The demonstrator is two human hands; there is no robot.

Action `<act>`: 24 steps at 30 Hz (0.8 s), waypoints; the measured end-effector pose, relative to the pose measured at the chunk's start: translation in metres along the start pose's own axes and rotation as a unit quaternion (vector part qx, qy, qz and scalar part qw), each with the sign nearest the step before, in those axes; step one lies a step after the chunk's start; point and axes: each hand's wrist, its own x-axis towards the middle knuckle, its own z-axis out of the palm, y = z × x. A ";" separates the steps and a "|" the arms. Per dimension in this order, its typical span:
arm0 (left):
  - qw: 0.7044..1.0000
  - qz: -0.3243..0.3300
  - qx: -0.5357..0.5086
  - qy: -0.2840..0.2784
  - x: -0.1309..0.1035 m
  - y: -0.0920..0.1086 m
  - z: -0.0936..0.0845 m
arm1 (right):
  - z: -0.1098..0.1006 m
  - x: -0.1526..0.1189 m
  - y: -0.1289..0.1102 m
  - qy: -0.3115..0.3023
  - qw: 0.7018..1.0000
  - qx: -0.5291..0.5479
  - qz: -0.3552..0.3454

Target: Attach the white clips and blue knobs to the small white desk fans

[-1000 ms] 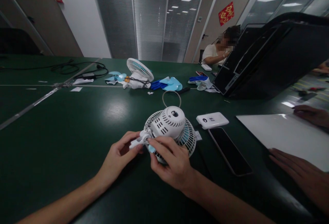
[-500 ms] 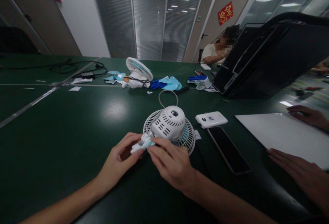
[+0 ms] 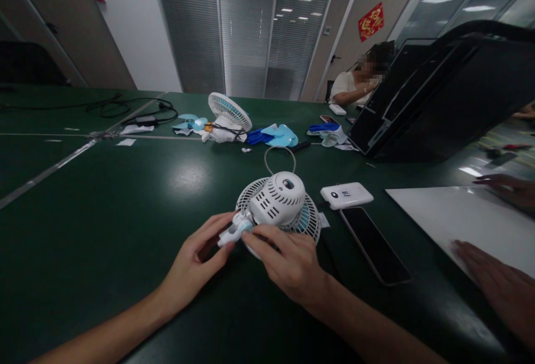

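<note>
A small white electric fan (image 3: pixel 278 199) lies grille-down on the green table, its rounded motor housing facing up and a cord looping behind. From the housing a white clip (image 3: pixel 231 233) juts toward me. My left hand (image 3: pixel 199 250) is closed on this clip, thumb below and fingers along its far side. My right hand (image 3: pixel 288 261) pinches a pale blue knob (image 3: pixel 246 226) where the clip meets the housing. The right hand's back covers part of the grille's near edge. Both hands stay close together.
Right of the fan are a white device (image 3: pixel 348 194) and a dark phone (image 3: pixel 374 244). Another person's hands rest around a white panel (image 3: pixel 434 213). A second fan (image 3: pixel 229 119), blue gloves (image 3: pixel 259 136) and a big black case (image 3: pixel 447 96) stand farther back.
The whole view has shifted slightly to the right. My fingers stay on the clip and knob, with the right fingertips slightly lower. The other person's nearer hand has slid over the white panel.
</note>
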 end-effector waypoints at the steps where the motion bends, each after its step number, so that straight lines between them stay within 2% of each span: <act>1: 1.000 -0.001 -0.002 0.004 0.000 0.000 0.000 | 0.000 -0.001 0.001 -0.003 1.000 0.002 -0.002; 5: 1.000 -0.011 -0.016 0.006 0.000 -0.001 0.000 | 0.000 -0.001 0.000 -0.006 0.999 0.028 0.014; 10: 1.000 -0.009 -0.018 0.007 0.001 -0.001 0.001 | 0.006 0.002 -0.010 0.027 0.982 0.133 0.128; 12: 1.000 -0.007 -0.016 0.007 0.002 -0.001 0.001 | 0.007 0.003 -0.012 0.028 0.981 0.139 0.133; 16: 1.000 -0.009 -0.008 0.008 0.002 0.000 0.001 | -0.001 0.005 -0.003 -0.018 0.995 0.082 0.059; 20: 1.000 -0.006 -0.009 0.006 0.002 0.002 0.001 | -0.015 0.008 0.017 -0.083 0.993 0.041 -0.074; 24: 1.000 -0.006 -0.011 0.002 0.002 0.002 0.002 | -0.023 0.011 0.027 -0.079 0.992 0.011 -0.100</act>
